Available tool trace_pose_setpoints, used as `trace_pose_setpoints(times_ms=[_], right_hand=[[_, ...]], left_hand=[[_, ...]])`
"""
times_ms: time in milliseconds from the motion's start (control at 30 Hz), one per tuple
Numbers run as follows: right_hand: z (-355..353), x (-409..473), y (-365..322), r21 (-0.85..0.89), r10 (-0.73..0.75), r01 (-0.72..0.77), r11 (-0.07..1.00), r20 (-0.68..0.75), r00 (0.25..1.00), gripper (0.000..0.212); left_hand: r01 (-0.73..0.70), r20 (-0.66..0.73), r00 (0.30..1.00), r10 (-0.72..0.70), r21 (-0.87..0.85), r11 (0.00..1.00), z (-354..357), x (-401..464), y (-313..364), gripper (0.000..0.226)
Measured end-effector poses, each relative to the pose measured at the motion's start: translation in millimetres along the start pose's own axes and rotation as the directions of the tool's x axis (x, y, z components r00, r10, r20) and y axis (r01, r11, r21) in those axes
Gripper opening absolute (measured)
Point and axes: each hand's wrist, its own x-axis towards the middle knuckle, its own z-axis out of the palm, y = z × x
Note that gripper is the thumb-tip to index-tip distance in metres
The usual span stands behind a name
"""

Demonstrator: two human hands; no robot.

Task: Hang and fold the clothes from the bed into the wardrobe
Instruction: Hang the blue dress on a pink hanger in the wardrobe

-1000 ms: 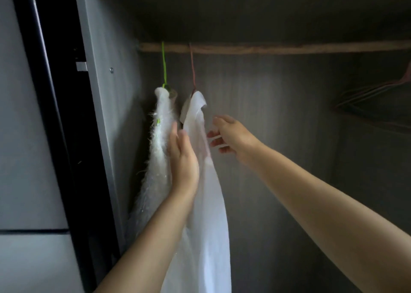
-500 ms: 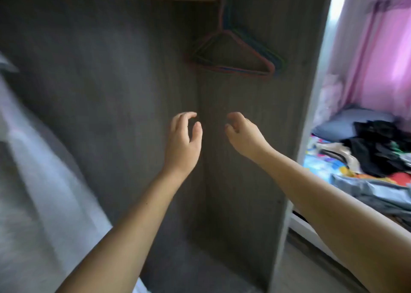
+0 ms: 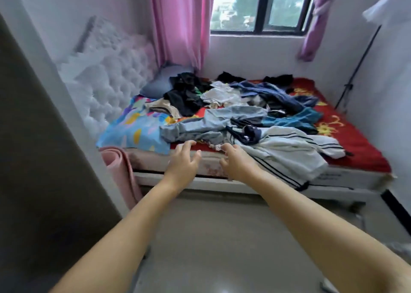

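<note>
Clothes (image 3: pixel 233 112) heaped at 12 o'clock on bed (image 3: pixel 360 157); left hand (image 3: pixel 183 161), right hand (image 3: pixel 236 162) reached out empty, fingers loose (fetch step); next needed a grip on striped top (image 3: pixel 287 152).

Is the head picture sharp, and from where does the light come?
Head view: daylight enters through the window; the headboard and curtain are smeared by motion blur; wide-angle distortion bends the bed edge; both hands look fairly sharp.

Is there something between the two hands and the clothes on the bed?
Nothing visible. The left hand and right hand, both empty, reach toward the bed's near edge; the white striped garment and light blue garment lie just beyond, uncovered.
</note>
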Motion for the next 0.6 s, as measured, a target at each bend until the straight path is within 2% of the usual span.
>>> trace_pose_setpoints(times_ms=[133, 233, 433, 533, 600], right_hand=[[-26, -26, 101, 0.026, 0.181, -0.18, 0.983, -0.036, 0.983, 0.038], [-43, -49, 173, 0.051, 0.355, -0.352, 0.935, -0.052, 0.934, 0.041], [-65, -76, 271, 0.08, 0.609, -0.605, 0.792, -0.057, 0.791, 0.042], [-77, -76, 313, 0.123, 0.706, -0.696, 0.707, -0.088, 0.702, 0.043], [-83, -72, 335, 0.186, 0.767, -0.745, 0.64, -0.098, 0.634, 0.044]], left_hand=[[-0.096, 0.183, 0.978, 0.1, -0.027, 0.995, 87, 16, 56, 0.04], [-0.174, 0.337, 0.925, 0.177, -0.039, 0.984, 155, 27, 103, 0.042], [-0.321, 0.527, 0.792, 0.308, -0.07, 0.945, 248, 56, 164, 0.043], [-0.401, 0.61, 0.7, 0.372, -0.095, 0.911, 289, 83, 194, 0.042], [-0.475, 0.673, 0.609, 0.421, -0.115, 0.872, 316, 101, 215, 0.043]])
